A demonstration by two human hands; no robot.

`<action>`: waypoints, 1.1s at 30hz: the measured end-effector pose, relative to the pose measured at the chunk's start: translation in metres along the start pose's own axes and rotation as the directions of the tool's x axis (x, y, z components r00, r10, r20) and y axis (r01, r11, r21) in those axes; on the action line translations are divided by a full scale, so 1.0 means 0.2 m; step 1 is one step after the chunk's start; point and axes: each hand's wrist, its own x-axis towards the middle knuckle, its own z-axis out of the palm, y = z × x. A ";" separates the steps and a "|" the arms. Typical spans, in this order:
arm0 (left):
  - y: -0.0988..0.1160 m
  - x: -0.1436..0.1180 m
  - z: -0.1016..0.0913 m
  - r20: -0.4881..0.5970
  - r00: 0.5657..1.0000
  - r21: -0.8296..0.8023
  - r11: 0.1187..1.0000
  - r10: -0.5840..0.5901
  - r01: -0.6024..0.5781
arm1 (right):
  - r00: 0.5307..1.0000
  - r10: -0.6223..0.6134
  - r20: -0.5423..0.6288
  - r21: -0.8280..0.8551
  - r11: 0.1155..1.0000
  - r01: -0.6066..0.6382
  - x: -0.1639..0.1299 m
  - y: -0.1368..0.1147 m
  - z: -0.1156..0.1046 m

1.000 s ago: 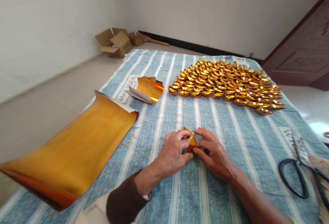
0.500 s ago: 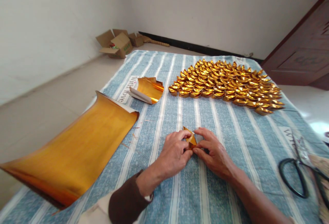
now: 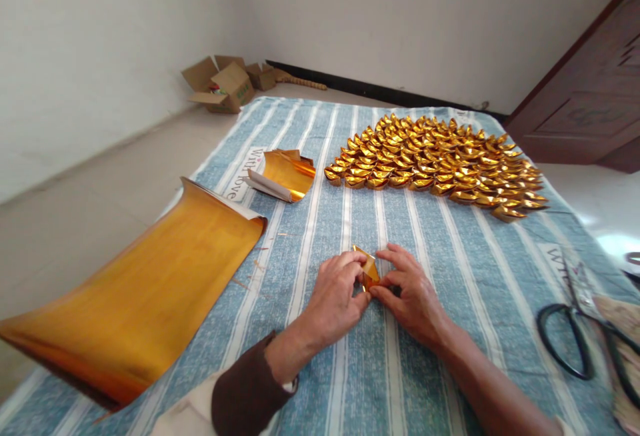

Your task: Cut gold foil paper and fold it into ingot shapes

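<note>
A small folded piece of gold foil paper [image 3: 369, 268] rests on the blue striped cloth [image 3: 440, 256], pinched from both sides. My left hand [image 3: 336, 293] grips its left edge with thumb and fingers. My right hand [image 3: 410, 295] grips its right edge. The lower part of the piece is hidden between my fingertips. Beyond my hands lies a large patch of several finished gold paper ingots [image 3: 435, 163] set in tight rows.
A big curled sheet of gold foil [image 3: 145, 289] lies at the left. A smaller stack of cut gold sheets [image 3: 285, 175] sits further back. Black-handled scissors [image 3: 575, 336] lie at the right edge. Cardboard boxes [image 3: 225, 83] stand on the floor by the wall; a brown door [image 3: 585, 103] at right.
Both hands stay on the gold piece, with small finger shifts as it is pressed. The view has drifted slightly.
</note>
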 end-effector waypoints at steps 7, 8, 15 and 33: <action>0.00 0.01 -0.02 0.015 1.000 -0.025 1.000 0.004 -0.004 | 0.999 0.032 -0.015 -0.018 0.999 -0.032 0.00 -0.02 0.00; 0.00 0.01 -0.02 0.016 1.000 -0.027 1.000 0.005 -0.004 | 0.999 0.032 -0.019 -0.017 0.999 -0.032 0.00 -0.02 0.00; -0.01 0.01 0.00 -0.002 1.000 0.007 1.000 0.017 -0.017 | 0.998 0.048 -0.027 -0.011 0.999 -0.049 0.00 -0.01 0.01; -0.01 0.01 0.01 -0.054 0.997 0.026 0.999 0.047 -0.046 | 0.997 0.058 -0.054 -0.079 0.995 -0.062 0.00 -0.02 0.02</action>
